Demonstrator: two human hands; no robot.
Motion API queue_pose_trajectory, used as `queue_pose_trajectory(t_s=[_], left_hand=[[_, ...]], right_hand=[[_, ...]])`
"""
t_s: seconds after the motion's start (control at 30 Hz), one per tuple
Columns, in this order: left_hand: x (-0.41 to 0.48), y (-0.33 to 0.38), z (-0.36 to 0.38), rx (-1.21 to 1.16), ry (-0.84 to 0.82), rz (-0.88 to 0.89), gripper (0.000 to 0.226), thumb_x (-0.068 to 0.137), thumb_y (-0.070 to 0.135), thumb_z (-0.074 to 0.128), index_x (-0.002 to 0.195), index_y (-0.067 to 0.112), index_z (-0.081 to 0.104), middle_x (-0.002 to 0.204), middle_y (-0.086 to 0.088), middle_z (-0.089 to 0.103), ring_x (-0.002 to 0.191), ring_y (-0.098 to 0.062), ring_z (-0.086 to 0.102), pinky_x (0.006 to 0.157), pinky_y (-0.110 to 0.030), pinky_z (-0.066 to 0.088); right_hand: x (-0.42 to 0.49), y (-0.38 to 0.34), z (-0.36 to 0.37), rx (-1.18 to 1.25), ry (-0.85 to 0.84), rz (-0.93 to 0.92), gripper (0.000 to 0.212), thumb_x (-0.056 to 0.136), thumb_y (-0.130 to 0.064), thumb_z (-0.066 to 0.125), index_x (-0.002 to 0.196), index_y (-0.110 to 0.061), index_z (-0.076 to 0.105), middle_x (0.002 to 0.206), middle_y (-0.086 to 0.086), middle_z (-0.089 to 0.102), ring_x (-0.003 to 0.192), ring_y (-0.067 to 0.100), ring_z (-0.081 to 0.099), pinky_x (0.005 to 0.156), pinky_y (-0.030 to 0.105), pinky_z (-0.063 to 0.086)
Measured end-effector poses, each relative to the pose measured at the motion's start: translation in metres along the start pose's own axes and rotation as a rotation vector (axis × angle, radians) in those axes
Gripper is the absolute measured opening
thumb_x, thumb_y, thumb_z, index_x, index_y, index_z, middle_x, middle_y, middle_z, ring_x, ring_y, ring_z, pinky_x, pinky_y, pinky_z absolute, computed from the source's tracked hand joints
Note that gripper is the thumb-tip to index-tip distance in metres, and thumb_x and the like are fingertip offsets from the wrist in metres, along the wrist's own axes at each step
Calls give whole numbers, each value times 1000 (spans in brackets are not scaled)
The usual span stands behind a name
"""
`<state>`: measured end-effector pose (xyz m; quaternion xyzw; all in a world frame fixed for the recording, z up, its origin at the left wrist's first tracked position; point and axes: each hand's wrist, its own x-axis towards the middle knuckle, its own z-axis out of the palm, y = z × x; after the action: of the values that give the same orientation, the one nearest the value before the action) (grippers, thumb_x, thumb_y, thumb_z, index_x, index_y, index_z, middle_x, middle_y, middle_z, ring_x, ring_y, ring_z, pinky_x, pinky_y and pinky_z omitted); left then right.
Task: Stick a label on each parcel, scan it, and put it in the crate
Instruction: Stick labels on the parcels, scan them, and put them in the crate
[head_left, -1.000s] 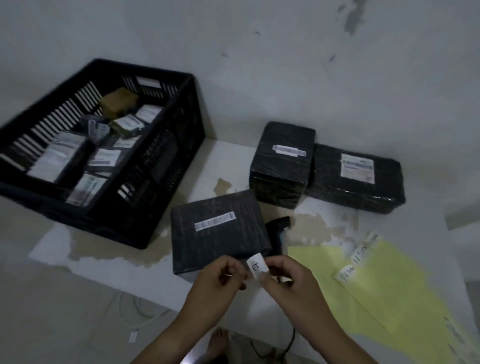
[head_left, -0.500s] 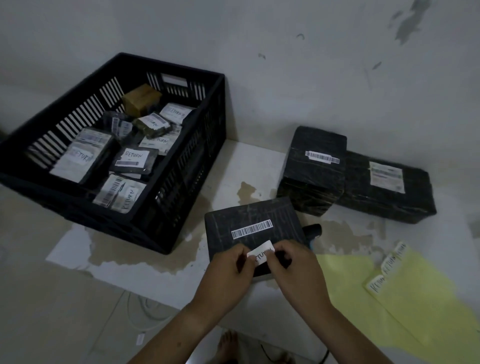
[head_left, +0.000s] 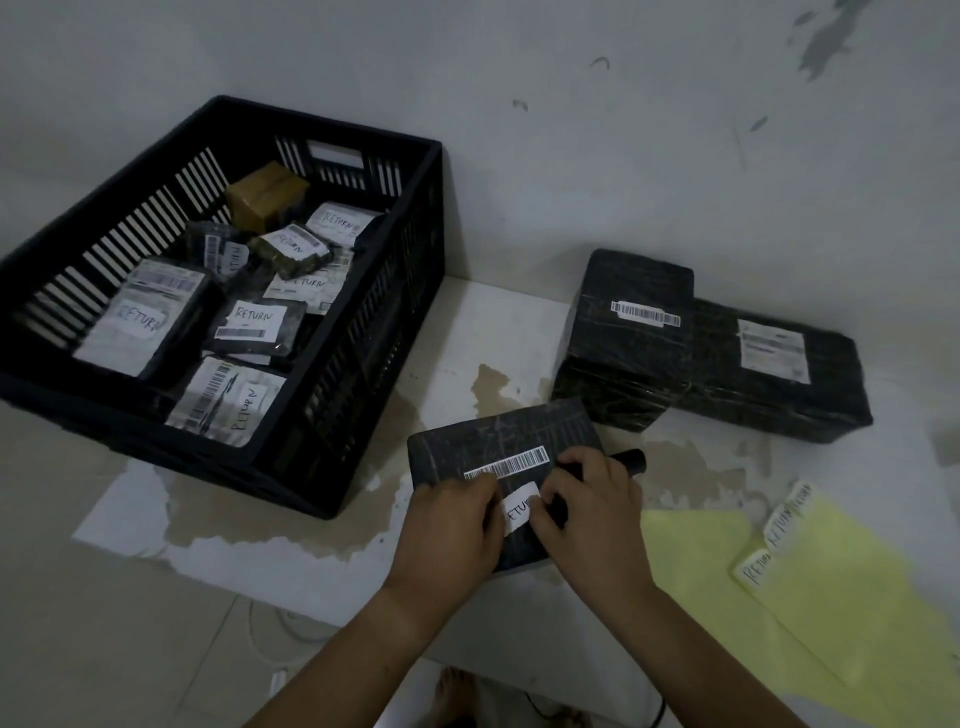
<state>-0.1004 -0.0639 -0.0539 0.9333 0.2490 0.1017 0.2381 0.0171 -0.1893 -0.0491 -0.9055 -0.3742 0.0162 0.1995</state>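
You are partway through the batch, in the sticking step on one parcel. Your left hand and right hand meet over the black parcel at the near edge of the counter. The fingers of both are curled in, each hand pinching one end of the white label, handwritten RETURN, just below the parcel's printed barcode. Whether the label is fully pressed flat I cannot tell, since your fingers cover its ends. The crate, off to the left, already holds a good many small parcels, and most of those facing up show a RETURN sticker; the brown box at its back shows none on the faces you can see. What looks like the scanner lies just behind your right hand, mostly hidden, so scanning this parcel is not yet done, nor is moving it to the crate. Two more black parcels wait against the wall, the tall one touching the long one; each carries a printed label but no RETURN sticker, so both need all three steps. Spare stickers sit on the yellow backing sheet to your right, seemingly enough for them.
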Motion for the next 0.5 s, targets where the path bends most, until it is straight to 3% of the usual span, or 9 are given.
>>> queue_pose_trajectory(t_s=[0.17, 0.37, 0.5], left_hand=[[-4, -6, 8, 28, 55, 28, 15, 89, 23, 62, 79, 29, 52, 79, 11, 60, 70, -12, 53, 64, -30, 36], [-8, -11, 13, 4, 77, 34, 11, 93, 24, 63, 87, 30, 56, 87, 13, 58, 77, -10, 54, 68, -30, 38], [-8, -11, 10, -38, 79, 34, 11, 97, 36, 56, 87, 31, 55, 87, 16, 55, 81, -7, 53, 72, -29, 39]], right_hand=[[0, 1, 1, 34, -13, 41, 19, 75, -37, 73, 70, -28, 57, 122, -3, 54, 118, 24, 44, 94, 44, 35], [1, 0, 0, 191, -41, 98, 15, 80, -38, 66, 69, -31, 58, 130, -8, 52, 126, 21, 39, 96, 46, 39], [4, -3, -3, 247, -88, 128, 13, 82, -38, 65, 70, -33, 62, 136, -10, 50, 131, 20, 34, 101, 47, 36]])
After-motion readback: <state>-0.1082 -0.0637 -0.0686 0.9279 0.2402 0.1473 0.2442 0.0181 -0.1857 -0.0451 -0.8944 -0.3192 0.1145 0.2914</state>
